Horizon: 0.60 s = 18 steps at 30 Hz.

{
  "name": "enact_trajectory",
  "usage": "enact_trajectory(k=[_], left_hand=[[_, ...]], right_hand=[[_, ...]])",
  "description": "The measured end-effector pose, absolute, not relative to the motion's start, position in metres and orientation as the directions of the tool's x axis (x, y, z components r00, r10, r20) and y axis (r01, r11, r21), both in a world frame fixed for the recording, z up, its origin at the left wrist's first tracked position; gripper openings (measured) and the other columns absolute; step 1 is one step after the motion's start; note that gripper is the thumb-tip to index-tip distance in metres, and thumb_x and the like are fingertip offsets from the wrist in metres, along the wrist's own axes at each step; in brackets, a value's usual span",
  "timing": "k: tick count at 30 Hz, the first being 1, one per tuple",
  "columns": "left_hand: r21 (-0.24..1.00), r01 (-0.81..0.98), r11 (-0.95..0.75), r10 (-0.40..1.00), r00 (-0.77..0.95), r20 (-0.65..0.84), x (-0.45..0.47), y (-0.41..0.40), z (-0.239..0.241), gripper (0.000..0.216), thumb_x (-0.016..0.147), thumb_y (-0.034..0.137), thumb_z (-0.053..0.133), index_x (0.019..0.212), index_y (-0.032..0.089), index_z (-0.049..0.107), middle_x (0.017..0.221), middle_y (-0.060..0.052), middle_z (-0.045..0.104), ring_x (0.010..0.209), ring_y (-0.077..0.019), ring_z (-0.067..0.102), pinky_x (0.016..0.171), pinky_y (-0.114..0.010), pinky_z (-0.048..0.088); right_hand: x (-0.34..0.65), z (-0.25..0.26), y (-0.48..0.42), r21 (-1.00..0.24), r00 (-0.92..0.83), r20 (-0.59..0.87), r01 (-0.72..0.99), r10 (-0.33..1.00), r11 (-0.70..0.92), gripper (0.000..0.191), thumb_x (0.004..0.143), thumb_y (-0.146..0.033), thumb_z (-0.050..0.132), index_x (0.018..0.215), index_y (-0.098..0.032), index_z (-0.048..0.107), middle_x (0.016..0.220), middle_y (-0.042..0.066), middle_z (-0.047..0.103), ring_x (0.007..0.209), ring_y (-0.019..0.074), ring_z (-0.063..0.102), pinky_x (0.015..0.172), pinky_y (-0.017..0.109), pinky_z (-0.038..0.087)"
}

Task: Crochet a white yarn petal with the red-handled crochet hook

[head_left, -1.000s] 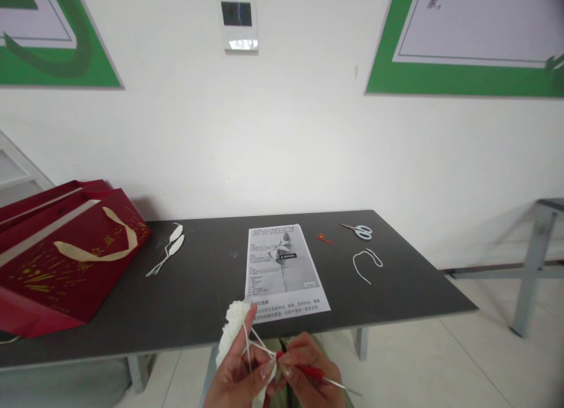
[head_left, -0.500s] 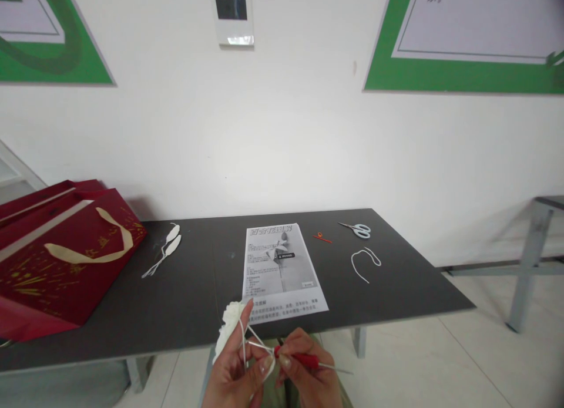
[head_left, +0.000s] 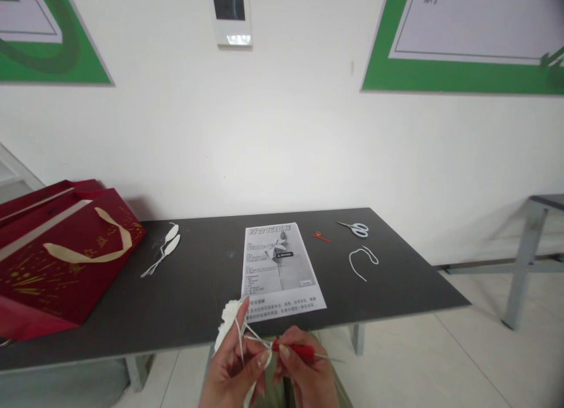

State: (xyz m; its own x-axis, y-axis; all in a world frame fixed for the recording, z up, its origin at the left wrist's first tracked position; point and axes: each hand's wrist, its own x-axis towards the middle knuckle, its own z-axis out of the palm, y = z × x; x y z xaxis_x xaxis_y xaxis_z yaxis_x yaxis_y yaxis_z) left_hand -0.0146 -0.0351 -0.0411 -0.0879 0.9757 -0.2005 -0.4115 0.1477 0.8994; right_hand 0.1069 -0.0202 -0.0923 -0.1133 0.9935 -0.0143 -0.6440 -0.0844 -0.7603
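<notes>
At the bottom centre, my left hand (head_left: 231,370) pinches a white crocheted piece (head_left: 227,320), and white yarn runs taut over its raised forefinger. My right hand (head_left: 304,376) is closed on a red-handled crochet hook (head_left: 296,351). The hook's metal tip points left into the yarn beside my left thumb, and its thin metal tail sticks out to the right. Both hands hover just in front of the near edge of the dark table (head_left: 198,296).
On the table lie a printed instruction sheet (head_left: 279,270), small scissors (head_left: 356,228), a loose white cord (head_left: 362,261), a small red-orange item (head_left: 321,238), two white leaf-shaped pieces (head_left: 165,252) and a red gift bag (head_left: 57,255) at the left. A second table's metal legs (head_left: 520,273) stand at the right.
Both hands have slid slightly up and left with the work. The hook now lies closer to level. The view has shifted a little.
</notes>
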Motion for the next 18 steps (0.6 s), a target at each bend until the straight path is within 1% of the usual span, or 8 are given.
enact_trajectory(k=[2,4,7,11,15,18], left_hand=[[0.914,-0.388,0.115,0.978,-0.115,-0.172,-0.0131,-0.035,-0.0409,0.098,0.069,0.031,0.079,0.149,0.017,0.023,0.056,0.003,0.061,0.044,-0.0115,0.052,0.036,-0.018,0.037],[0.925,-0.369,0.094,0.979,-0.134,-0.153,-0.011,-0.0351,-0.0406,0.099,0.068,0.032,0.08,0.149,0.015,0.024,0.055,0.002,0.062,0.047,-0.0141,0.054,0.038,-0.019,0.04],[0.931,-0.349,0.103,0.978,-0.133,-0.158,-0.0079,-0.0361,-0.0388,0.1,0.068,0.035,0.079,0.149,0.016,0.024,0.057,0.001,0.064,0.048,-0.0163,0.056,0.035,-0.021,0.041],[0.925,-0.36,0.123,0.974,-0.133,-0.181,-0.0069,-0.0376,-0.0354,0.095,0.069,0.035,0.079,0.147,0.018,0.027,0.06,0.002,0.063,0.043,-0.0144,0.054,0.032,-0.02,0.042],[0.917,-0.376,0.132,0.97,-0.141,-0.198,-0.0097,-0.0377,-0.0359,0.096,0.067,0.034,0.08,0.147,0.018,0.03,0.058,0.003,0.062,0.04,-0.0121,0.052,0.031,-0.017,0.038],[0.914,-0.38,0.138,0.968,-0.142,-0.206,-0.0119,-0.0379,-0.0374,0.094,0.065,0.035,0.082,0.145,0.018,0.035,0.057,0.002,0.063,0.038,-0.0102,0.051,0.033,-0.017,0.036]], right_hand=[[0.1082,-0.0911,-0.0188,-0.81,-0.09,0.041,-0.586,0.995,-0.02,0.01,0.073,-0.028,0.077,0.073,-0.018,0.074,0.071,-0.001,0.057,0.052,0.0097,0.057,0.047,0.022,0.05],[0.1094,-0.0895,-0.018,-0.823,-0.072,0.058,-0.568,0.996,0.006,0.01,0.072,-0.028,0.077,0.072,-0.018,0.074,0.074,-0.001,0.055,0.054,0.0104,0.058,0.047,0.023,0.049],[0.1105,-0.0876,-0.0187,-0.846,-0.035,0.059,-0.532,0.998,0.032,0.01,0.072,-0.028,0.077,0.072,-0.019,0.073,0.076,0.0,0.056,0.057,0.0116,0.058,0.048,0.023,0.049],[0.1103,-0.0866,-0.0222,-0.877,0.001,0.079,-0.475,0.997,0.07,0.008,0.074,-0.027,0.075,0.074,-0.02,0.074,0.079,0.003,0.064,0.059,0.0122,0.06,0.052,0.024,0.051],[0.1086,-0.087,-0.0235,-0.849,0.026,0.034,-0.526,0.999,0.043,0.009,0.071,-0.028,0.078,0.074,-0.02,0.074,0.079,0.005,0.068,0.065,0.015,0.064,0.053,0.023,0.053],[0.1074,-0.0872,-0.0233,-0.83,-0.001,0.012,-0.557,1.0,0.009,0.01,0.069,-0.027,0.08,0.072,-0.019,0.074,0.079,0.004,0.069,0.061,0.0136,0.063,0.052,0.022,0.053]])
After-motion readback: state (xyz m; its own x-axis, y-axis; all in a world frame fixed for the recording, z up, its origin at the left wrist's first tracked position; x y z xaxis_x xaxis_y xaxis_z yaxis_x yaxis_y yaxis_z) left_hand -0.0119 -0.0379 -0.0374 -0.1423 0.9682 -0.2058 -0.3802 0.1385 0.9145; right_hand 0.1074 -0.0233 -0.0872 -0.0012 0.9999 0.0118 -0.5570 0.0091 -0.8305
